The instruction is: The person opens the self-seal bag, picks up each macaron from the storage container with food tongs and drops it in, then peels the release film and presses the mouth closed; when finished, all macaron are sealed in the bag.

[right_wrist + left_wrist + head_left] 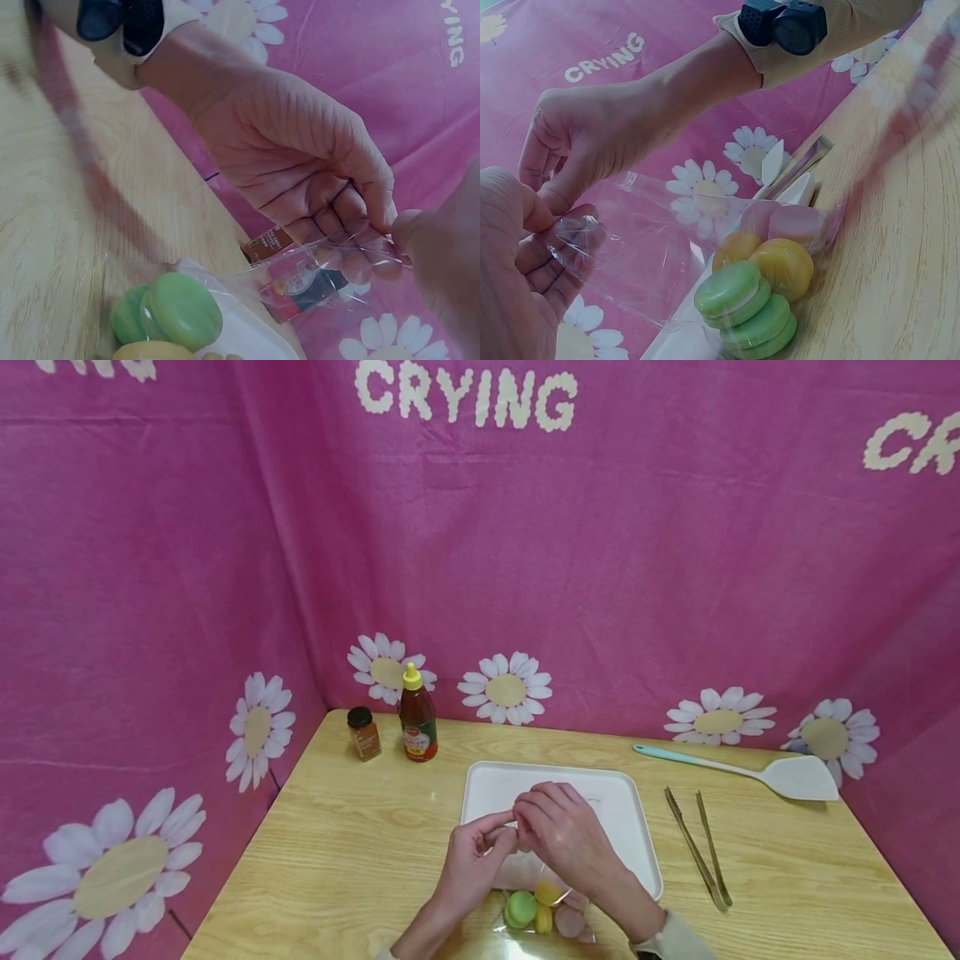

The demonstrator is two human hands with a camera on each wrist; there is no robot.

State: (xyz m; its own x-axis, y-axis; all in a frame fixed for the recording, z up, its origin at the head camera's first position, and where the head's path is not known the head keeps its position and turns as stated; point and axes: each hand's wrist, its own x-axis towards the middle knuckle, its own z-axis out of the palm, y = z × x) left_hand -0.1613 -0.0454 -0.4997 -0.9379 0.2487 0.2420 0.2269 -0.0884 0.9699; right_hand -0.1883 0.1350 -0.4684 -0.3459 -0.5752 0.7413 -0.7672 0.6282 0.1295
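Observation:
A clear plastic bag [649, 259] hangs from both hands, with several macarons in its bottom. Among them are green macarons [520, 909], yellow macarons [543, 919] and a pink macaron [570, 922]. My left hand [472, 864] pinches the bag's upper edge between thumb and fingers. Close against it, my right hand [567, 837] pinches the same edge, fingertips almost meeting the left ones. In the right wrist view, the left hand's [300, 165] other fingers lie curled behind the film. The bag is in front of a white tray [647, 852], partly hidden by the hands.
At the back left stand a spice jar [365, 739] with a black lid and a red sauce bottle [418, 722] with a yellow cap. Metal tongs [701, 852] lie right of the tray. Behind them lies a white spatula [798, 778] with a light-blue handle, near the pink cloth [600, 568].

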